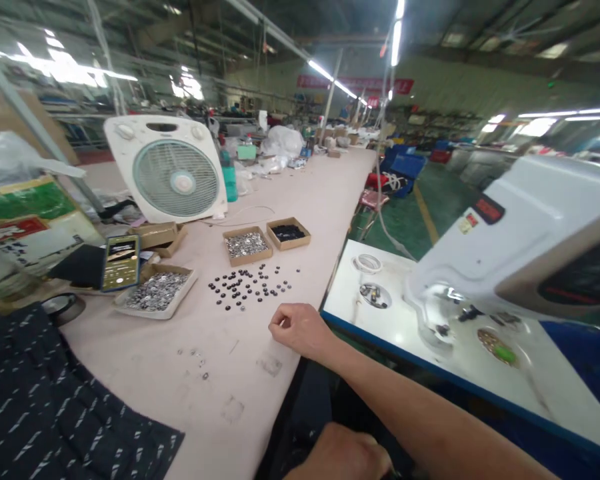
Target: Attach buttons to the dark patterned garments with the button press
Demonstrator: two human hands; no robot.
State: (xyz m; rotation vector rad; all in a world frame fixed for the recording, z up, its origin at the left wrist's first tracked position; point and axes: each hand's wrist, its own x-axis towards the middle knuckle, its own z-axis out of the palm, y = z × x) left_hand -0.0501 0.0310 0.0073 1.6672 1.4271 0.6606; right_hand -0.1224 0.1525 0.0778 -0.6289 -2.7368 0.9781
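My right hand (303, 330) is low over the pale table (310, 207) near its right edge, thumb and fingers curled together in a pinch. What the pinch holds, if anything, is hidden. Just beyond it lie several small black round pieces (237, 291), scattered in a loose patch. At the bottom edge, my left hand (343, 455) is blurred and partly cut off, below my right forearm, with its fingers closed. I cannot make out anything in it. A box of silver pieces (247, 262) and a box of black pieces (303, 241) stand behind the patch.
A white tray (167, 312) of metal pieces, a phone (121, 263) and a white fan (207, 212) stand left. Dark patterned cloth (55, 407) covers the near left. A white machine (520, 220) stands on a separate worktop (344, 290) at right.
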